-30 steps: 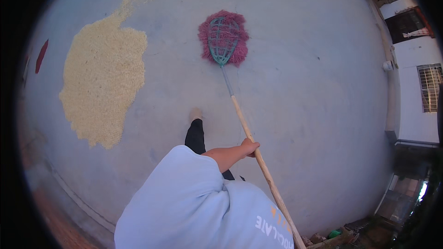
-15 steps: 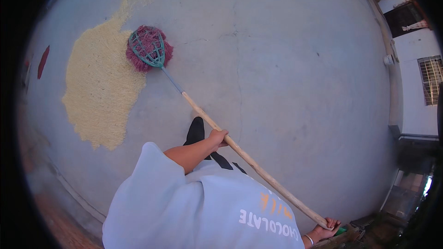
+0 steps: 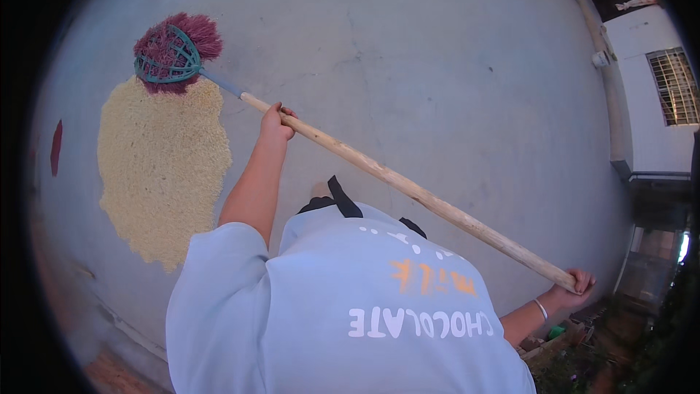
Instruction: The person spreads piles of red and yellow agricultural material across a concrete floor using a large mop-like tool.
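Observation:
A long-handled broom [image 3: 408,187] lies slantwise across the view, its wooden handle running from upper left to lower right. My left hand [image 3: 277,122] is wrapped round the handle fairly near the head. At the butt end, my right hand [image 3: 574,282] grips it, with a white band on that wrist. Purple bristles [image 3: 197,29] spread out of a teal plastic cage [image 3: 191,52] at the far end. The broom head is over the far edge of a flat yellow heap of grain-like bits [image 3: 164,164] on the concrete, hiding part of that edge.
Grey concrete floor [image 3: 452,102] surrounds the heap. A red strip [image 3: 56,147] lies to its left. Along the right side are a white wall [image 3: 649,95] with a barred window [image 3: 672,86] and a small white container [image 3: 600,59]. Plants and clutter fill the lower right.
The broom head has swung left and farther away, from the heap's right side to its far edge. My left hand has reached forward and left; my right hand has moved up and right.

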Motion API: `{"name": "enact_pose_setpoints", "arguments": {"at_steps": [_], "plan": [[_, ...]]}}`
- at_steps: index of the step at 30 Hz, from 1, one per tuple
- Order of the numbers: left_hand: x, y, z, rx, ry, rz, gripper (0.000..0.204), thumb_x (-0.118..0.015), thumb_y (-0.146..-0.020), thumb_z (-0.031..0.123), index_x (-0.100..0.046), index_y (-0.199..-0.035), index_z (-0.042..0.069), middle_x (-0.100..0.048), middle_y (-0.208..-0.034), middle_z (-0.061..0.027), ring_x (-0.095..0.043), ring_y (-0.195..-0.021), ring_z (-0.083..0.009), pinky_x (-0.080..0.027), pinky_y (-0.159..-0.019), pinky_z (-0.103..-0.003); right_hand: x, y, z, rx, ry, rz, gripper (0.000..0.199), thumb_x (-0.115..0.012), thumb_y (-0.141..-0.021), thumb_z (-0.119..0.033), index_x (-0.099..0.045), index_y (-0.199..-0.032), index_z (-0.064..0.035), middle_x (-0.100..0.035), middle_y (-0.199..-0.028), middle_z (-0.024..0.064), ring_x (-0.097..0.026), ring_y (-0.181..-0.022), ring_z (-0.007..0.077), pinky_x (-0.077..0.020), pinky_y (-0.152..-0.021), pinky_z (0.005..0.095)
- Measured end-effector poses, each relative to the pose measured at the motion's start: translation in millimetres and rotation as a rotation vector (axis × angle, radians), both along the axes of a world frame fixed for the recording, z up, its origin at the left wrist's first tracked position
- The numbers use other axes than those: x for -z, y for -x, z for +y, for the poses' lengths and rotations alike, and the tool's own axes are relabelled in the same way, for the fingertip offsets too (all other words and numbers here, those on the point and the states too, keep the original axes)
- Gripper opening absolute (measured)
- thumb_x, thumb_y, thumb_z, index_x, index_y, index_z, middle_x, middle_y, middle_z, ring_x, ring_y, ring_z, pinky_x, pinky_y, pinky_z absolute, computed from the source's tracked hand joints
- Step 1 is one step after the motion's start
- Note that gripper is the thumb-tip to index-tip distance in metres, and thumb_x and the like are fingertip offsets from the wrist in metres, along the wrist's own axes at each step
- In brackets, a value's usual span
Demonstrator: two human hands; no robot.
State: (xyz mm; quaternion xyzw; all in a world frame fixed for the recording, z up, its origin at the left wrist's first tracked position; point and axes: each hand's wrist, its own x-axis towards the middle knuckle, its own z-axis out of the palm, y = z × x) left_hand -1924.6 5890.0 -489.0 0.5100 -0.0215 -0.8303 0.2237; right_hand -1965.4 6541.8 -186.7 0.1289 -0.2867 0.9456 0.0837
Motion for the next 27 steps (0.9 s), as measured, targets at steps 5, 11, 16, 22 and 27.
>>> {"name": "enact_pose_setpoints", "arguments": {"at_steps": [5,11,16,22,27], "plan": [[51,28,-23,-0.036,-0.036,0.064,0.011,-0.043,-0.082,0.01,-0.038,-0.072,0.007,-0.04,-0.056,-0.0013,-0.042,-0.049,-0.0134,-0.039,-0.05,-0.029,70,102,-31,0.037,-0.025,-0.056,0.018,-0.037,-0.083,-0.014,-0.041,-0.067,-0.0093,-0.033,-0.044,-0.0048,-0.034,-0.036,0.0053,-0.0389,-0.05,0.0212],[73,85,-58,-0.178,0.022,0.006,0.014,-0.042,-0.082,0.009,-0.037,-0.069,0.007,-0.039,-0.055,-0.0013,-0.042,-0.048,-0.0127,-0.04,-0.05,-0.028,153,284,-85,-0.115,0.086,-0.089,0.02,-0.036,-0.084,-0.015,-0.042,-0.065,-0.0098,-0.035,-0.045,-0.0046,-0.037,-0.037,0.0054,-0.0397,-0.052,0.022],[76,89,-62,-0.32,0.027,-0.057,0.014,-0.044,-0.081,0.009,-0.038,-0.069,0.006,-0.04,-0.054,-0.0028,-0.043,-0.049,-0.0136,-0.041,-0.051,-0.028,183,371,-116,-0.2,0.055,-0.272,0.022,-0.034,-0.085,-0.015,-0.043,-0.065,-0.0098,-0.035,-0.046,-0.0047,-0.037,-0.038,0.0059,-0.0395,-0.051,0.022],[78,110,-63,-0.429,0.033,-0.028,0.015,-0.047,-0.079,0.008,-0.037,-0.068,0.006,-0.04,-0.054,-0.0035,-0.043,-0.049,-0.0139,-0.041,-0.051,-0.028,204,439,-133,-0.285,0.088,-0.321,0.022,-0.033,-0.085,-0.013,-0.044,-0.066,-0.009,-0.034,-0.045,-0.0047,-0.035,-0.037,0.0055,-0.0381,-0.049,0.0212],[74,103,-70,-0.426,0.026,-0.048,0.015,-0.047,-0.08,0.008,-0.037,-0.069,0.006,-0.04,-0.055,-0.0039,-0.043,-0.051,-0.0142,-0.041,-0.051,-0.028,188,448,-155,-0.261,0.061,-0.319,0.021,-0.034,-0.085,-0.013,-0.044,-0.066,-0.009,-0.034,-0.045,-0.0048,-0.034,-0.037,0.0052,-0.0374,-0.048,0.0205]]}}
